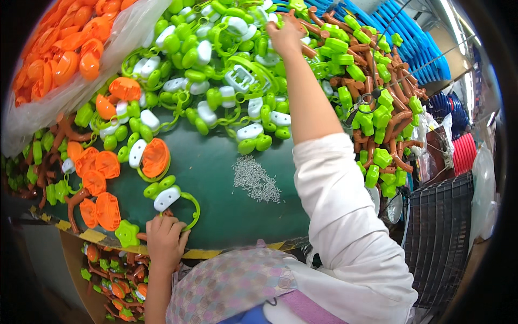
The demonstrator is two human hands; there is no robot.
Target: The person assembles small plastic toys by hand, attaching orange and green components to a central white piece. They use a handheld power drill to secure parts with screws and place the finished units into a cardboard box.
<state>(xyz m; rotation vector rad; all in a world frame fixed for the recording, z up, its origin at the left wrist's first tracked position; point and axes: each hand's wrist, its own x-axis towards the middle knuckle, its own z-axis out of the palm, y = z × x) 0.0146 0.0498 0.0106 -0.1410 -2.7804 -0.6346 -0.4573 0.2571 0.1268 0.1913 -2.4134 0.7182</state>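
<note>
Head view: left hand [164, 240] closed around brown piece [141, 236], right hand [285, 33] gripping brown stem [310, 27].

table [216, 178] – screw pile [257, 180] centre | parts heap [216, 65] behind | crate [440, 237] right

Left hand [164, 240] fingertips curled out of sight, grey pins [257, 180] too small to tell, orange pile [65, 48] cut off by the rim

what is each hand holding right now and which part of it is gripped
The right hand reaches into the pile of lime-green and white plastic parts; its grip cannot be told. The left hand rests at the green table's edge, its grip hidden.
</note>
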